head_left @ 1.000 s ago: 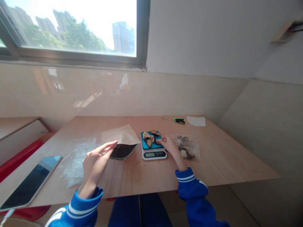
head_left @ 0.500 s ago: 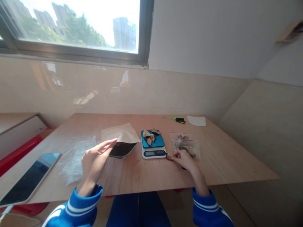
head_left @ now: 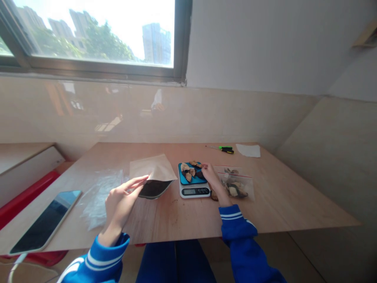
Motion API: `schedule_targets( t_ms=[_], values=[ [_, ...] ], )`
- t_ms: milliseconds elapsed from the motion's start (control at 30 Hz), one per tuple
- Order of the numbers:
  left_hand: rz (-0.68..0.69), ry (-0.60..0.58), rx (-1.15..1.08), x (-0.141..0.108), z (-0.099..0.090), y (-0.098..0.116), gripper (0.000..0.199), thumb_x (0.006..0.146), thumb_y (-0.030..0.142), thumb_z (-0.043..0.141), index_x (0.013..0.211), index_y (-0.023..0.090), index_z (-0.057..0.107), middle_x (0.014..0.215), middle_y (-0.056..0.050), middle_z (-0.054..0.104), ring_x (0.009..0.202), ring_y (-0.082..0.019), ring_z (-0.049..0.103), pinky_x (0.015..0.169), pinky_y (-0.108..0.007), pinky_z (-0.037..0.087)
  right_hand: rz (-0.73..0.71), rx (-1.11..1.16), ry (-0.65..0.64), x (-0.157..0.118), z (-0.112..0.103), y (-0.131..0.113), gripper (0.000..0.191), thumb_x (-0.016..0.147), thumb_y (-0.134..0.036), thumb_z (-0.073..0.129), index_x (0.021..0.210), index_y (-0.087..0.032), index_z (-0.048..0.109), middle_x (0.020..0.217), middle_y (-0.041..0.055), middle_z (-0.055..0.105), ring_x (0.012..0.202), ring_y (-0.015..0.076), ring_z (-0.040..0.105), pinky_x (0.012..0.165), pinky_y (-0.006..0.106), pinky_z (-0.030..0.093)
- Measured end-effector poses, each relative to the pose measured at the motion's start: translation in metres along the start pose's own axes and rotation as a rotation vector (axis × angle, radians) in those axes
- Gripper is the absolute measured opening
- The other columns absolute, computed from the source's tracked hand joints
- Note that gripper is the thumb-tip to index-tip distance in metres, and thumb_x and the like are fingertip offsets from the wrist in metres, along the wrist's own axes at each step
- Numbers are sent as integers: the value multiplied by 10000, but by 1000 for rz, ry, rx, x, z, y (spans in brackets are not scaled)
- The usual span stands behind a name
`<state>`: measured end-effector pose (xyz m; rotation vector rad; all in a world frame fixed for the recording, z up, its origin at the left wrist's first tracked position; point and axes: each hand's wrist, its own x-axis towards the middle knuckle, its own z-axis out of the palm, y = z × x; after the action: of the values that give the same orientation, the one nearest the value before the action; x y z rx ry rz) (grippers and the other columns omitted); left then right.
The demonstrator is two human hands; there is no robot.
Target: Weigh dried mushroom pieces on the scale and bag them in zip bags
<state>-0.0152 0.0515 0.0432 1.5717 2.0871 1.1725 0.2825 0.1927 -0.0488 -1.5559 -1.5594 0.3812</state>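
Observation:
My left hand [head_left: 125, 198] pinches the rim of a brown paper pouch [head_left: 153, 167], whose dark mouth gapes toward me. Right of it stands a white kitchen scale [head_left: 194, 192] with a blue top; its display is too small to read. Several dried brown pieces [head_left: 187, 171] lie on the blue top. Over the top's right edge, my right hand [head_left: 210, 175] is closed on a dark dried piece [head_left: 200, 174]. Another dried piece [head_left: 214, 195] rests on the table beside the scale, below my right wrist. Clear zip bags [head_left: 237, 188] with dried pieces lie to the right.
A phone [head_left: 45, 222] with a cable and clear plastic bags [head_left: 100, 196] lie on the left of the table [head_left: 282, 196]. Screwdrivers [head_left: 225, 149] and a white paper [head_left: 248, 150] lie at the back right. A window is above the tiled wall.
My right hand has moved from the table beside the scale up and left to the blue top, carrying a dried piece. My left hand still holds the pouch. The view has shifted slightly.

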Motion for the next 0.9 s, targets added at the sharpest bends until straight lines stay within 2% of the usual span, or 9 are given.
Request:
schedule_targets(
  t_ms=[100,200,300,400,500,600,800,833,900],
  values=[
    [14,-25,16,3,2,-4,189,793,405,634,951,416,737,917,97,766,971,-190,699,708,-242,499,-30,-13,4,-1,1,5,344,760,-179,473,1092,-162,557,1033,114,660,953,226,623,879,385,482],
    [16,-54,111,8,10,-12,208,811,407,608,982,413,726,968,91,761,963,-205,700,696,-260,493,-103,-15,12,-10,-12,6,379,770,-207,510,1148,-184,531,1181,126,607,1127,249,556,1002,438,420],
    [11,-105,234,12,22,-22,265,826,487,562,1003,380,728,953,42,768,885,-243,714,645,-288,489,-153,-45,34,-31,-28,13,350,810,-263,505,1148,-182,535,1187,143,588,1177,279,517,1031,491,391],
    [50,-175,281,14,34,-34,313,839,510,519,1017,357,726,948,18,769,824,-247,717,617,-291,501,-180,-86,-17,-61,-41,23,339,850,-307,489,1162,-184,534,1157,138,593,1147,281,533,1007,489,420],
    [152,-265,212,14,41,-45,317,853,452,494,1043,312,706,1072,14,743,946,-231,700,750,-292,532,-199,-142,-91,-91,-50,31,350,846,-274,503,1187,-201,531,1168,122,593,1154,279,528,1009,484,423],
    [259,-338,118,12,40,-59,394,861,439,445,1130,238,652,1231,-27,676,1155,-215,612,968,-311,471,-236,-168,-126,-108,-56,37,346,834,-188,473,1171,-202,549,1145,113,614,1121,268,549,986,468,446],
    [182,-99,277,2,16,-106,531,890,377,303,1298,112,516,1413,-162,507,1322,-272,454,1085,-428,363,-275,-219,-110,-111,-67,56,297,828,-142,419,1025,-198,634,1014,116,669,986,274,604,901,471,493],
    [148,-86,315,1,11,-115,551,890,394,300,1302,94,513,1427,-182,485,1346,-292,418,1087,-443,354,-272,-220,-101,-111,-69,58,297,825,-146,416,1015,-193,639,1016,121,670,988,279,606,905,478,491],
    [77,-119,352,1,3,-129,540,878,419,339,1275,118,545,1396,-176,523,1301,-311,473,1046,-452,400,-260,-205,-86,-112,-73,59,307,825,-163,415,1029,-185,643,1046,131,664,1013,284,606,919,486,487]
  ],
)
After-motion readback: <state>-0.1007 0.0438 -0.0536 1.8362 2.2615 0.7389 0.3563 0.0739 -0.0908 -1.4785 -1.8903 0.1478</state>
